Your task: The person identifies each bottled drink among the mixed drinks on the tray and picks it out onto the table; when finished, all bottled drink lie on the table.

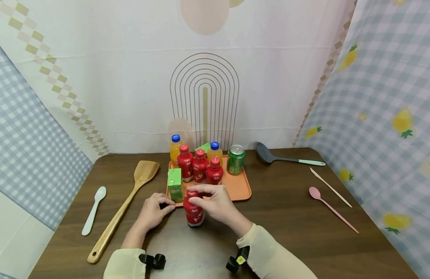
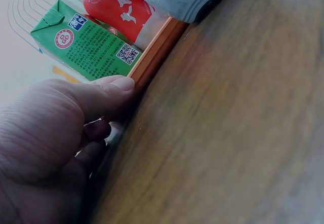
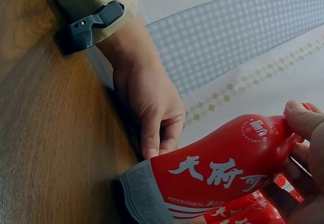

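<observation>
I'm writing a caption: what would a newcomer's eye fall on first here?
Probably the red bottle in the right hand, just in front of the orange tray. Next come three more red bottles clustered on that tray, left of a green can. The wooden spatula stands out farther left.

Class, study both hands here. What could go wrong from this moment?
The right hand grips the held red bottle near its top, so its lower end might swing and knock the nearby green carton.
The left hand pinches the rim of the orange tray; a sudden tug could topple the other red bottles standing on it.
</observation>
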Demonstrator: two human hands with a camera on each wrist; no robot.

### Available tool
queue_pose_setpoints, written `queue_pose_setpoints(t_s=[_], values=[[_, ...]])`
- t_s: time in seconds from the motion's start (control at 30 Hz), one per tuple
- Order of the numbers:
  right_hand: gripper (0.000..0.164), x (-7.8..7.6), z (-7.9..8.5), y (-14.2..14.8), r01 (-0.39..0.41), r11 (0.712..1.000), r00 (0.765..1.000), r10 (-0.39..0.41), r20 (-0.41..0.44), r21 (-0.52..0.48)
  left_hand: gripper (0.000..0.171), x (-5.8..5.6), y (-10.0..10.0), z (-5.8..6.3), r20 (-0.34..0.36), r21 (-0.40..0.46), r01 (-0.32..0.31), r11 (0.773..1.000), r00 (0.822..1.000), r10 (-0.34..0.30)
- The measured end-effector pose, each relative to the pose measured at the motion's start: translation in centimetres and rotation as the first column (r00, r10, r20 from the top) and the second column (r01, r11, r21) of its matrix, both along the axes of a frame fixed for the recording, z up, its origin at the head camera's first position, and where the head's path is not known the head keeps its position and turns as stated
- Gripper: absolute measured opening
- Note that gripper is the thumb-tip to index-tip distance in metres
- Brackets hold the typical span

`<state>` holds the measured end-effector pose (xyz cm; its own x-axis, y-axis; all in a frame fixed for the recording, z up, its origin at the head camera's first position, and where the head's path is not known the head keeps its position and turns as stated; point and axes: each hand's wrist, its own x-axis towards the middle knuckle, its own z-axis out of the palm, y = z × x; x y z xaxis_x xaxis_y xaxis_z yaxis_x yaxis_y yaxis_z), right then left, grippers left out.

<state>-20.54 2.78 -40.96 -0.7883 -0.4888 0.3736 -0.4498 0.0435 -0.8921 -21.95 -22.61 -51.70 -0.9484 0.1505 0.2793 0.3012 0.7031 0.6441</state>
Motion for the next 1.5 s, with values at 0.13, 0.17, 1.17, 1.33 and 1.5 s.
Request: queue_pose_setpoints(t_s=[0.13, 0.17, 1.17, 1.33, 1.5], values=[[0.030, -0.1, -0.2, -0.3, 0.011, 1.000, 1.000, -0.011, -0.015, -0.003, 0.010, -0.1, -0.1, 0.2, -0.007, -0.005, 0.004, 1.000, 1.000, -0.004], [0.029, -0.1, -0.2, -0.3, 0.013, 1.000, 1.000, -0.014, -0.018, -0.006, 0.009, -0.2, -0.1, 0.2, -0.009, -0.006, 0.004, 1.000, 1.000, -0.004], [0.027, 0.7, -0.4, 0.0, 0.011, 1.000, 0.999, -0.011, -0.040, -0.010, 0.011, 0.2, -0.1, -0.4, 0.014, 0.003, -0.005, 1.000, 1.000, 0.005], [0.027, 0.8, -0.1, 0.0, 0.024, 1.000, 0.998, -0.024, -0.055, -0.010, 0.012, 0.1, 0.0, -0.4, -0.017, 0.010, -0.003, 1.000, 1.000, 0.003], [0.027, 1.0, -0.3, -0.2, 0.047, 0.999, 0.997, -0.047, -0.056, -0.009, 0.012, 0.0, 0.0, -0.3, -0.028, 0.009, -0.008, 1.000, 1.000, 0.008]])
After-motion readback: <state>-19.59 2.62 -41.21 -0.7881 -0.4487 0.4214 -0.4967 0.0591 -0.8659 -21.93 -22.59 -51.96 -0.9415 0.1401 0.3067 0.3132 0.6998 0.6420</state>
